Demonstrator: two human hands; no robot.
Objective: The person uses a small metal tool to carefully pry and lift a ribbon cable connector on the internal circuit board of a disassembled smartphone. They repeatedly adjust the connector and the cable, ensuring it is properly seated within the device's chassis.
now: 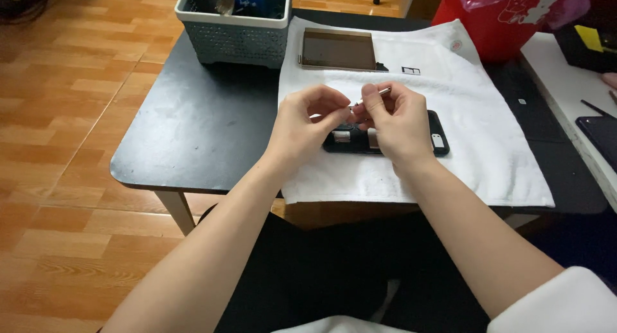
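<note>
An opened black phone body (437, 140) lies on a white towel (463, 95) spread over a small black table (199, 127). My right hand (395, 121) grips a thin metal tool (380, 92) just above the phone's left half. My left hand (305, 124) pinches something small at the tool's tip; the item is too small to identify. A detached phone screen panel (339, 49) rests face up at the far side of the towel, with a tiny dark part (411, 70) beside it.
A grey plastic basket (234, 31) with tools stands at the table's far left. A red bin with a pink bag (508, 15) sits at the far right. A white surface (565, 82) at right holds a dark tablet (601, 134). Wooden floor lies left.
</note>
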